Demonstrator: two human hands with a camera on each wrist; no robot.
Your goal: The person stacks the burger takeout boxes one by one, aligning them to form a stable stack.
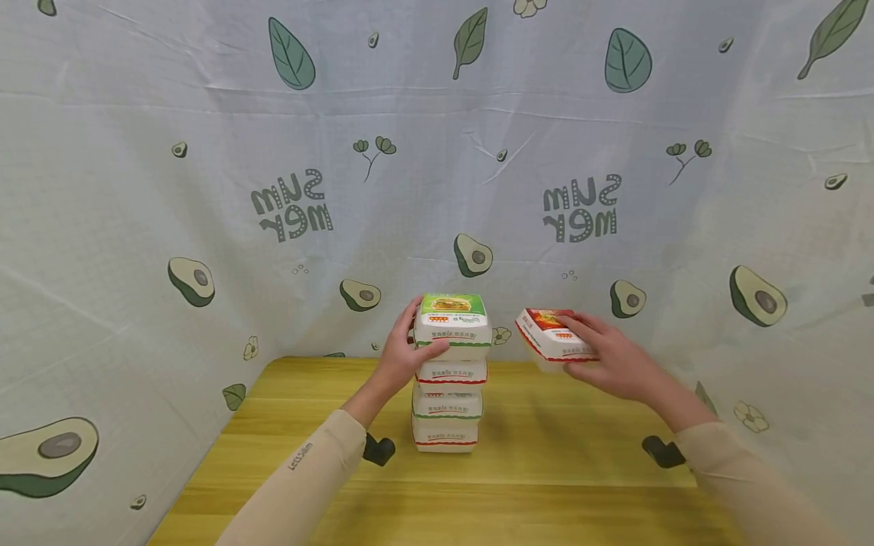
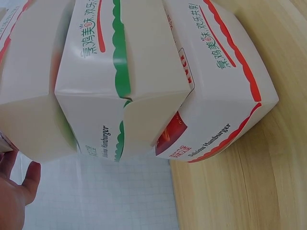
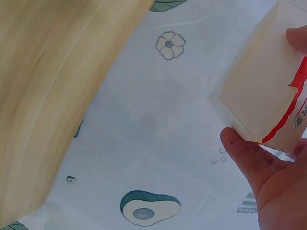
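Observation:
Several white burger boxes with red or green wavy trim stand stacked on the table. My left hand [image 1: 399, 356] grips the top box, a green-lidded burger box [image 1: 454, 334], thumb on its front and fingers at its left side. Below it come a red-trimmed box [image 1: 452, 374], a green-trimmed box [image 1: 447, 406] and a red-trimmed bottom box [image 1: 445, 434]. Right of the stack, my right hand [image 1: 614, 360] holds a red-lidded burger box [image 1: 554, 345] up in the air, tilted. The right wrist view shows this box's pale underside and my thumb and fingers around it.
The yellow wooden table [image 1: 560, 462] spreads around the stack. Behind and at both sides hangs a pale cloth [image 1: 423, 189] printed with avocados and leaves. A black piece [image 1: 378, 450] shows beside my left wrist, another [image 1: 662, 452] beside my right.

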